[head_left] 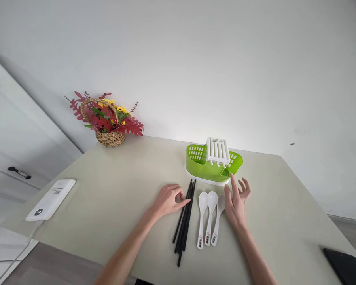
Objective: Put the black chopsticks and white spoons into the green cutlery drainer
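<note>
Several black chopsticks (185,225) lie in a loose bundle on the table. My left hand (169,200) rests at their left side, fingers loosely curled and thumb stretched over the upper part of the bundle, gripping nothing. Three white spoons (208,221) lie side by side to the right, bowls away from me. Just right of the spoons is my right hand (236,200), fingers apart and holding nothing; it partly covers the rightmost bowl. Its index fingertip reaches the front right of a green utensil holder (204,170) with a white slotted rack (218,151) on top; whether it touches is unclear.
A wicker basket (110,138) of red and yellow flowers stands at the back left. A white device (51,200) with a cable lies at the table's left edge. A black phone (345,265) is at the lower right. A wall rises behind the table (121,178).
</note>
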`<control>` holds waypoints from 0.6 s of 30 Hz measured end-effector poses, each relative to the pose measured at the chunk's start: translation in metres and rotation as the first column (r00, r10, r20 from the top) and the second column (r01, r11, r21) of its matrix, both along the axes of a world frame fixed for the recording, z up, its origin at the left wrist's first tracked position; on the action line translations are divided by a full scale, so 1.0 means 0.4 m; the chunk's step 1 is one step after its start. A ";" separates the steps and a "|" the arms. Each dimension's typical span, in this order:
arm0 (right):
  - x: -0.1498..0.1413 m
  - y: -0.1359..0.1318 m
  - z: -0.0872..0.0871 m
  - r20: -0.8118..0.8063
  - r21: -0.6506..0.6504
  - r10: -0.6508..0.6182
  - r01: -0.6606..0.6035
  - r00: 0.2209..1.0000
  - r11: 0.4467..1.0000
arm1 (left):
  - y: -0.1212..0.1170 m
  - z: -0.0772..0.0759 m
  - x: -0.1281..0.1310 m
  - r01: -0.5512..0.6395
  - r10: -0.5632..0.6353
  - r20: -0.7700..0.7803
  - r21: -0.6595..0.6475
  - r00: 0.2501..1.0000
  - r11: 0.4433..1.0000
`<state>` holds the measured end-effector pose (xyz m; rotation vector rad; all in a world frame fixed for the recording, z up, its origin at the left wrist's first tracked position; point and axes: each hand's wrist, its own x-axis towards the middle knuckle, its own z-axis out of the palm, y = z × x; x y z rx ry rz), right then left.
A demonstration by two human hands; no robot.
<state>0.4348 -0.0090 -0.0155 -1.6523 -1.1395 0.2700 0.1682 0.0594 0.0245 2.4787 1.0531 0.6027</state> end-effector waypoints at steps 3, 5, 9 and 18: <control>0.000 0.003 -0.006 0.004 -0.010 0.012 -0.012 1.000 1.000 | -0.001 0.001 -0.001 -0.007 0.007 0.012 -0.007 1.000 1.000; -0.001 0.004 -0.008 -0.003 -0.017 0.007 -0.007 1.000 1.000 | 0.000 -0.001 -0.002 -0.011 0.011 0.020 -0.019 1.000 1.000; -0.004 0.001 -0.001 -0.005 -0.026 -0.002 0.001 1.000 1.000 | 0.002 -0.003 -0.005 -0.024 0.025 0.015 -0.044 1.000 0.999; -0.004 -0.008 0.008 0.053 0.040 0.029 -0.031 0.998 0.999 | -0.006 0.002 -0.011 -0.036 0.036 0.004 -0.059 0.999 0.998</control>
